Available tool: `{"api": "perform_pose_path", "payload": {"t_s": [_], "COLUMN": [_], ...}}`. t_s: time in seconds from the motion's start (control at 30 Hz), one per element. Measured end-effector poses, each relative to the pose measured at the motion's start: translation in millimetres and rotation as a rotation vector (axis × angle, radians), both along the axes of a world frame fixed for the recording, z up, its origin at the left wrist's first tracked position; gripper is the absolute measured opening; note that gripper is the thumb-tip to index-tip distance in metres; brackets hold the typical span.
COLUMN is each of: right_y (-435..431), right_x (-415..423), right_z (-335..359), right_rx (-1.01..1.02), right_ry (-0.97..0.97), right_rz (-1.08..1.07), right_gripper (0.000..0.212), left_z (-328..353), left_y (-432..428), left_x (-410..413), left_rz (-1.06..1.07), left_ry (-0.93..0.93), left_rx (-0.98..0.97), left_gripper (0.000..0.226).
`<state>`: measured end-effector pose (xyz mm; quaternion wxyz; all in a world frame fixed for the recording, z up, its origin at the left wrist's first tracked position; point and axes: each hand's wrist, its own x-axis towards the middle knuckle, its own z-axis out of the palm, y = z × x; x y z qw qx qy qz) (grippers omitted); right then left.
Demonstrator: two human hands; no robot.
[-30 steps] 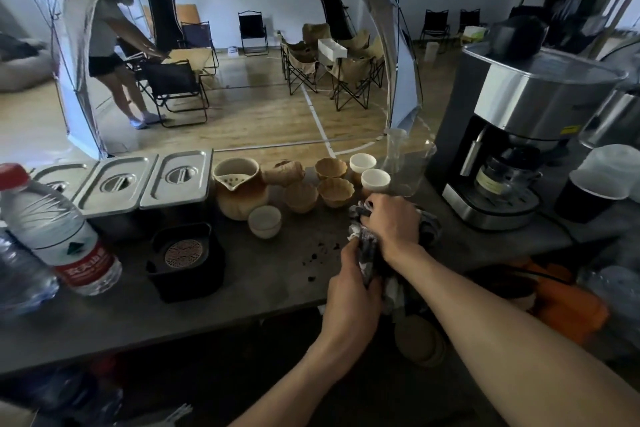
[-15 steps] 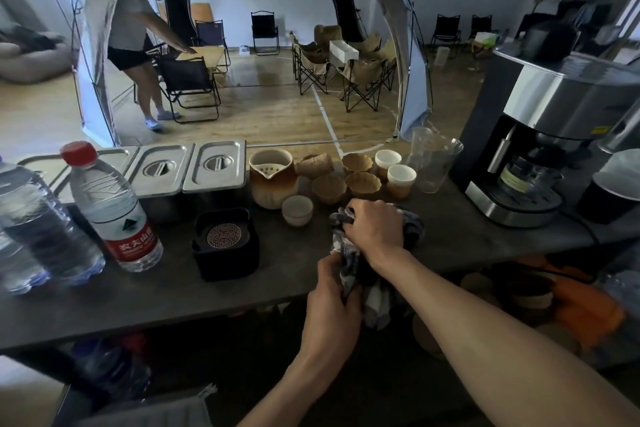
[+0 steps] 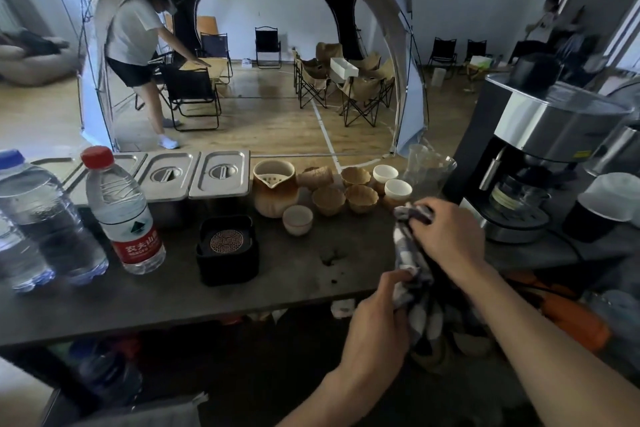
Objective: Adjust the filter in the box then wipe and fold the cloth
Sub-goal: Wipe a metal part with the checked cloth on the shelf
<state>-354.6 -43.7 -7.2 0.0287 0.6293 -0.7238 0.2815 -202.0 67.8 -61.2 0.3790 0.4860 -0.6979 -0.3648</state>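
Head view: our right hand [image 3: 448, 236] and left hand [image 3: 379, 324] both clutch the cloth [image 3: 412, 274]; it hangs lengthwise between them, over the table [image 3: 242, 298] edge.

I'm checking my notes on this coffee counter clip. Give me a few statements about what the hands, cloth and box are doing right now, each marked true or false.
1. Both hands grip the checked cloth. True: the right hand holds its top, the left hand its lower part.
2. The cloth lies folded flat on the counter. False: it is bunched and hangs over the counter edge.
3. The round filter sits in the black box. True.
4. A hand rests on the black box. False: neither hand touches it.
5. The red-capped bottle lies on its side. False: it stands upright, left of the box.
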Motion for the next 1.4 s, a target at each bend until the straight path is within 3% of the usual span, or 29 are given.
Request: {"api": "perform_pose_path", "payload": {"t_s": [0.17, 0.4, 0.73, 1.0, 1.27, 1.4], "right_y": [-26.5, -44.4, -36.5, -12.0, 33.5, 56.3], "right_x": [-39.7, -16.0, 87.2, 115.0, 139.6, 134.6], "right_z": [-31.7, -46.1, -44.5, -30.3, -26.9, -24.3], "right_rx": [0.088, 0.101, 0.172, 0.353, 0.394, 0.46], "right_ry": [-0.062, -0.066, 0.118, 0.085, 0.084, -0.058], "right_rz": [-0.161, -0.112, 0.212, 0.588, 0.729, 0.776], "right_gripper": [0.024, 0.022, 0.024, 0.026, 0.033, 0.031], "left_z": [-1.9, -16.7, -26.5, -44.5, -37.8, -33.8], "left_y": [-27.1, -39.8, -16.5, 18.8, 33.3, 40.7], "left_x": [-37.7, -5.9, 73.2, 99.2, 114.9, 113.3], "left_rz": [-0.057, 0.012, 0.261, 0.355, 0.4, 0.368], "left_ry": [0.005, 0.033, 0.103, 0.341, 0.334, 0.329], "left_rx": [0.086, 0.135, 0.169, 0.416, 0.344, 0.305], "left_gripper": [0.044, 0.039, 0.033, 0.016, 0.02, 0.015]}}
